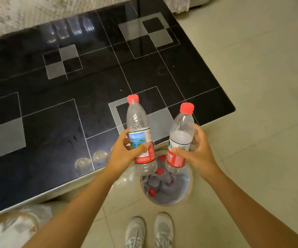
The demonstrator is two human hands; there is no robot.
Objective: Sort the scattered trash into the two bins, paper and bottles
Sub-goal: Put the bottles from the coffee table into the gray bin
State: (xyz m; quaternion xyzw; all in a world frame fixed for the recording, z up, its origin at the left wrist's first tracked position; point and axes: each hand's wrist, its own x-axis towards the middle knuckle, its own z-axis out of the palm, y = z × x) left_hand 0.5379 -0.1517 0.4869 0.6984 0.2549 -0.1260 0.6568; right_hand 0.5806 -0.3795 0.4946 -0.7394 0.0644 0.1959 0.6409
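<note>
Fingers [126, 140] of the left hand [125, 154] wrap around the labelled middle of a clear plastic water bottle [138, 133], thumb laid across the front of its red and blue label. Its red cap [133, 98] points up and away, and it looks empty. The right hand [199, 154] clasps a second bottle [180, 138] the same way, thumb on the red label, fingers curled behind; this one tilts slightly to the right, with a white haze inside its upper half. The two bottles are held side by side, near each other but apart.

Both bottoms hang directly above a round bin [185, 197] standing on the pale tiled floor [252, 86], just beside the edge of a black glass table [73, 86]. Inside the grey-lined bin lie more clear bottles with red caps [151, 192]. A second container [10, 228] with pale contents sits blurred at the lower left. White sneakers [149, 231] stand close behind the bin.
</note>
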